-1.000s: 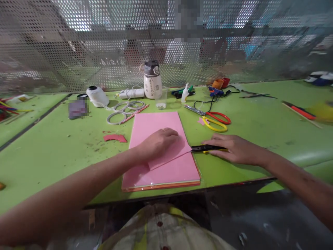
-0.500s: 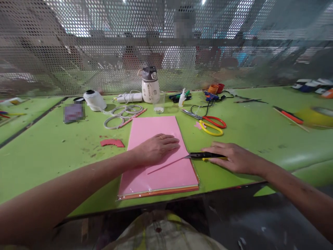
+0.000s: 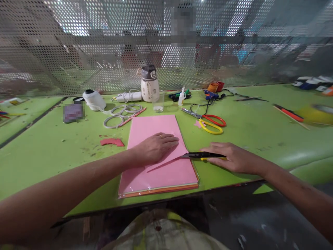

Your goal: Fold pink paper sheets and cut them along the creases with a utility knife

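My left hand (image 3: 158, 147) lies flat, fingers stretched out, on a pink sheet of paper (image 3: 153, 125). Under it is a stack of coloured paper (image 3: 169, 189) in a clear plastic sleeve, with orange showing at the near edge. My right hand (image 3: 231, 158) grips a black and yellow utility knife (image 3: 204, 155), its blade pointing left at the stack's right edge. From the blade, a slanting cut edge runs down left across the pink paper. Red-and-yellow-handled scissors (image 3: 208, 123) lie beyond my right hand, over a small pink paper scrap (image 3: 197, 124).
A red paper piece (image 3: 111, 142) lies left of the stack. Behind it are coiled grey cord (image 3: 114, 121), a white thread spool (image 3: 94, 100), a bottle (image 3: 150, 86), a clear cup (image 3: 158, 104) and a glue bottle (image 3: 181, 96). Yellow tape (image 3: 312, 115) sits far right.
Hands and knife keep nearly the same places. Near the blade, the edge of the pink sheet stands slightly more raised. The view has shifted a little.
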`<state>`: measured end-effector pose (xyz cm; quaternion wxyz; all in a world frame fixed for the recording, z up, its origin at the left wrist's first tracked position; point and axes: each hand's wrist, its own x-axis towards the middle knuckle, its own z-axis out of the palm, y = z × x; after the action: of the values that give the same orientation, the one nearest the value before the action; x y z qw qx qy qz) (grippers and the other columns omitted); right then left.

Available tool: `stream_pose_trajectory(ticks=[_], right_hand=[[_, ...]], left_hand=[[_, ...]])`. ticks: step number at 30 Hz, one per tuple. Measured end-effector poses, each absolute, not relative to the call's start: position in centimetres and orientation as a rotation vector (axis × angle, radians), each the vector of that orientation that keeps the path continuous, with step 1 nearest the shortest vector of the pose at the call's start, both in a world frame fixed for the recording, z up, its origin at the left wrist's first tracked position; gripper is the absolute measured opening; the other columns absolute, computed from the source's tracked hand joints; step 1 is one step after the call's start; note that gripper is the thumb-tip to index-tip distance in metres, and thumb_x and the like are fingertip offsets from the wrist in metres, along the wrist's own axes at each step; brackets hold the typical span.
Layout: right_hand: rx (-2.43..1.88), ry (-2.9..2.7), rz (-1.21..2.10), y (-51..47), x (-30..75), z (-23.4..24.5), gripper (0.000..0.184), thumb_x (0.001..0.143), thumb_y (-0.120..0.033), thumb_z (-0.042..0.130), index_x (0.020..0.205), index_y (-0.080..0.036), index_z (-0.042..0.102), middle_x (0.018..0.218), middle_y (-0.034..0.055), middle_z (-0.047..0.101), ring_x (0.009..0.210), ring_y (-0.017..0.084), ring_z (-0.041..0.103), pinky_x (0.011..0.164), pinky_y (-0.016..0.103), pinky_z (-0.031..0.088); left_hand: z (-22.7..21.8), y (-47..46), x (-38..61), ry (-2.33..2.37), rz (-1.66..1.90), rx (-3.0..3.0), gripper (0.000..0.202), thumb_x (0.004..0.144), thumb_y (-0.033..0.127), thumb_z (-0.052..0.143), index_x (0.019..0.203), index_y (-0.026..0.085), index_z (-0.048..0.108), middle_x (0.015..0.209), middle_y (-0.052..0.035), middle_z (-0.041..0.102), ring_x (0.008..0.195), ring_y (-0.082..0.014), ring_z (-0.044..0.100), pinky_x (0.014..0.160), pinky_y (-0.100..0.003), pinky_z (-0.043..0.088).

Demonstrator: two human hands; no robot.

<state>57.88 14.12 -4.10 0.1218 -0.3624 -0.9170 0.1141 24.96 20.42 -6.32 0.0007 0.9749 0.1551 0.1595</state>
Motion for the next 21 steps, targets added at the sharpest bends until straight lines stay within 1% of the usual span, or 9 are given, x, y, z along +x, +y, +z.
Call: stream_pose_trajectory(ticks=[5, 10, 13, 16, 21], right_hand=[[-1.042, -2.652, 0.328, 14.4, 57.4, -4.1, 0.033, 0.1, -0.034, 0.053, 0.126, -0.021, 0.069, 0.109, 0.0115, 0.076, 0.096, 0.026, 0.073, 0.081, 0.035, 0.058], [-1.026, -2.657, 0.347, 14.5, 56.9, -4.1, 0.033, 0.1, -0.034, 0.053, 0.126, -0.022, 0.069, 0.109, 0.0113, 0.076, 0.094, 0.026, 0.073, 0.081, 0.036, 0.058], [-1.032, -2.652, 0.361, 14.1, 57.0, -4.1, 0.033, 0.1, -0.033, 0.052, 0.125, -0.021, 0.069, 0.109, 0.0116, 0.076, 0.093, 0.026, 0.073, 0.08, 0.037, 0.059], [-1.041, -2.631, 0.391, 13.7, 57.3, -4.1, 0.033, 0.1, -0.033, 0.052, 0.125, -0.022, 0.069, 0.107, 0.0109, 0.077, 0.091, 0.025, 0.073, 0.079, 0.035, 0.059], [-1.056, -2.656, 0.392, 14.2, 56.7, -4.0, 0.033, 0.1, -0.033, 0.052, 0.128, -0.022, 0.068, 0.105, 0.0102, 0.075, 0.093, 0.023, 0.072, 0.08, 0.033, 0.056]], left_hand=[[-6.2, 20.4, 24.9, 0.466, 0.476, 3.071, 0.04, 0.106, 0.021, 0.035, 0.14, 0.014, 0.054, 0.144, -0.0141, 0.058, 0.138, -0.0237, 0.05, 0.115, -0.044, 0.041], [-6.1, 20.4, 25.0, 0.445, 0.485, 3.087, 0.041, 0.105, 0.02, 0.034, 0.139, 0.01, 0.054, 0.143, -0.0154, 0.059, 0.137, -0.0255, 0.052, 0.114, -0.045, 0.043], [-6.3, 20.5, 25.0, 0.437, 0.507, 3.09, 0.041, 0.105, 0.019, 0.036, 0.141, 0.011, 0.053, 0.143, -0.0153, 0.059, 0.137, -0.0255, 0.051, 0.114, -0.045, 0.042], [-6.3, 20.6, 25.0, 0.419, 0.501, 3.098, 0.041, 0.104, 0.018, 0.036, 0.142, 0.012, 0.053, 0.142, -0.0154, 0.059, 0.137, -0.0259, 0.051, 0.113, -0.046, 0.043], [-6.3, 20.5, 25.0, 0.43, 0.459, 3.108, 0.042, 0.104, 0.018, 0.036, 0.142, 0.011, 0.052, 0.145, -0.0145, 0.057, 0.138, -0.0264, 0.049, 0.113, -0.046, 0.042]])
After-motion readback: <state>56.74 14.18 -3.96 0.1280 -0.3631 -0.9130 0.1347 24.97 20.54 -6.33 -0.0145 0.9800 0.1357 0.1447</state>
